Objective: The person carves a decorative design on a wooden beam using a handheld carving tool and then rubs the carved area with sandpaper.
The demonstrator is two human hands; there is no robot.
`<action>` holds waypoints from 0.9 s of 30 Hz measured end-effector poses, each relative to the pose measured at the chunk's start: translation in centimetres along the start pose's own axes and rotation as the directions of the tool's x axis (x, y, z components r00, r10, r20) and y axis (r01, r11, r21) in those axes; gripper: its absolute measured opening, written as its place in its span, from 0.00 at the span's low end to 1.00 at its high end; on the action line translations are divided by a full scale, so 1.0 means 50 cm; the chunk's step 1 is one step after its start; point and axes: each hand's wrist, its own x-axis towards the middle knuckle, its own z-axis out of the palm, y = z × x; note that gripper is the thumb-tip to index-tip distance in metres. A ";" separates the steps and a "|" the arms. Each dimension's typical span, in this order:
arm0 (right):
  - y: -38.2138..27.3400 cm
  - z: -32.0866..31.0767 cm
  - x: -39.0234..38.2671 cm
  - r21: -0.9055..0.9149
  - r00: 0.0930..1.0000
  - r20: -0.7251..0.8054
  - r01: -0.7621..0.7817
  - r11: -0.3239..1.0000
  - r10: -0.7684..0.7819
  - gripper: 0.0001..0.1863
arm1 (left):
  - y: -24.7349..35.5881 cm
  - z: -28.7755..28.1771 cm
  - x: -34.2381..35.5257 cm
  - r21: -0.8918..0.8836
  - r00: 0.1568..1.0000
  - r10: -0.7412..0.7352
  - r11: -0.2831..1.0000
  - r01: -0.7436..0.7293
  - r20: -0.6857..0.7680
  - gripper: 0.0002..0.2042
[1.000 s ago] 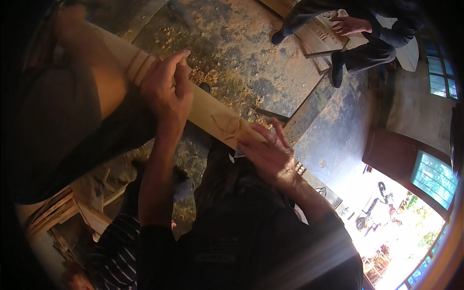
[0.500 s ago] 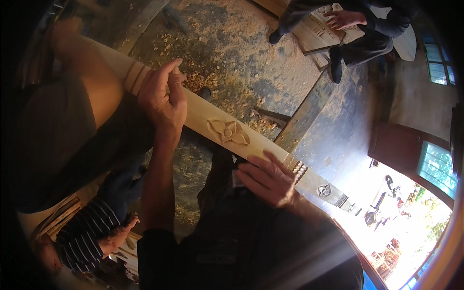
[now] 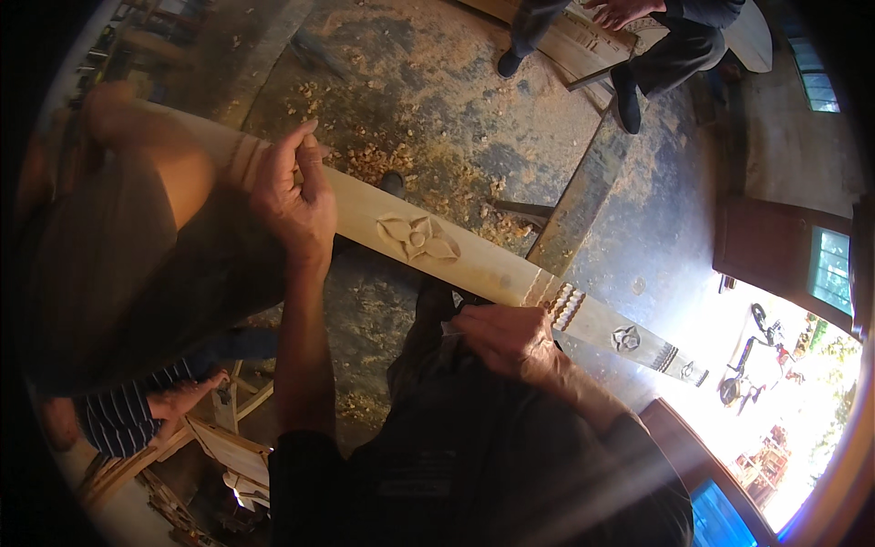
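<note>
A long pale wooden plank point(image 3: 488, 271) slants from upper left to lower right, with a carved four-petal flower point(image 3: 416, 239) in its middle. Its far right end carries bead-like bands and smaller carved flowers. My left hand point(image 3: 296, 201) is over the plank, left of the flower, thumb and fingers closed together; what they hold, if anything, is hidden. At the plank's near edge, right of the flower, my right hand point(image 3: 510, 339) has its fingers curled and closed. I cannot make out what is in it.
A bare limb beside dark cloth point(image 3: 100, 246) lies against the plank's left end. Wood shavings point(image 3: 369, 166) litter the floor. One person's hand point(image 3: 620, 11) and legs are at top right; another person in a striped shirt point(image 3: 118, 419) is lower left, near wooden pieces. A bright doorway shows a bicycle-like vehicle.
My right hand has gone from flat and spread on the plank to curled at its near edge. My left hand has shifted slightly left with the view.
</note>
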 end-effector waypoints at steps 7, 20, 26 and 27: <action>0.006 0.006 -0.003 -0.031 1.000 -0.029 -0.001 1.000 0.000 0.19 | 0.014 -0.042 -0.088 0.082 0.995 0.089 0.993 -0.085 -0.044 0.06; -0.007 0.002 0.005 -0.008 0.996 -0.066 -0.057 0.998 0.057 0.14 | 0.170 -0.104 -0.355 -0.222 0.746 -0.186 0.884 0.411 0.640 0.14; -0.026 -0.027 0.024 0.082 0.980 0.042 -0.199 0.977 0.196 0.15 | 0.142 -0.101 -0.335 -0.226 0.742 -0.143 0.900 0.373 0.655 0.10; -0.030 -0.033 0.023 0.167 0.958 0.069 -0.285 0.944 0.277 0.17 | 0.140 -0.099 -0.337 -0.228 0.737 -0.165 0.887 0.401 0.655 0.10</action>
